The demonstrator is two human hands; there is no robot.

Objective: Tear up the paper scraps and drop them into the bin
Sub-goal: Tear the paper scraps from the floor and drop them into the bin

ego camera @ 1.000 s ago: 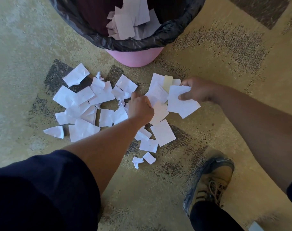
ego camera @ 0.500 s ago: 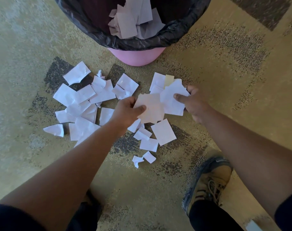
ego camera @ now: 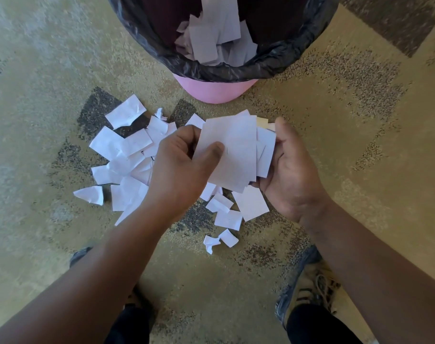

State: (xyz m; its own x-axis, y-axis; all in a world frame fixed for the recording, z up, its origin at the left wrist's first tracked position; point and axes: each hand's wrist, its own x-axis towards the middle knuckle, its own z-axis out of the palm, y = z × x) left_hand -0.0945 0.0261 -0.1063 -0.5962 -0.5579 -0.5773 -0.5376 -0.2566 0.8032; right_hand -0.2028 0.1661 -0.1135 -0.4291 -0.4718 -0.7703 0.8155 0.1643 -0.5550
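Observation:
A stack of white paper pieces [ego camera: 232, 150] is held up between both hands above the floor. My left hand [ego camera: 179, 167] pinches its left edge, thumb on top. My right hand [ego camera: 292, 170] cups the stack's right side from beneath, fingers hidden behind the paper. Several white paper scraps [ego camera: 127, 155] lie scattered on the carpet to the left and below the hands. The pink bin [ego camera: 216, 91] with a black liner [ego camera: 281, 63] stands just beyond the hands, with torn paper [ego camera: 211, 38] inside.
Patterned beige carpet [ego camera: 335, 120] with dark patches covers the floor. My right shoe [ego camera: 310, 289] stands at lower right, and the tip of my left shoe [ego camera: 80, 254] shows at lower left. Small crumpled scraps [ego camera: 219, 240] lie nearest my feet.
Both hands lifted off the floor and came together, each bringing its paper. The pieces now form one stack held between them, closer to the camera.

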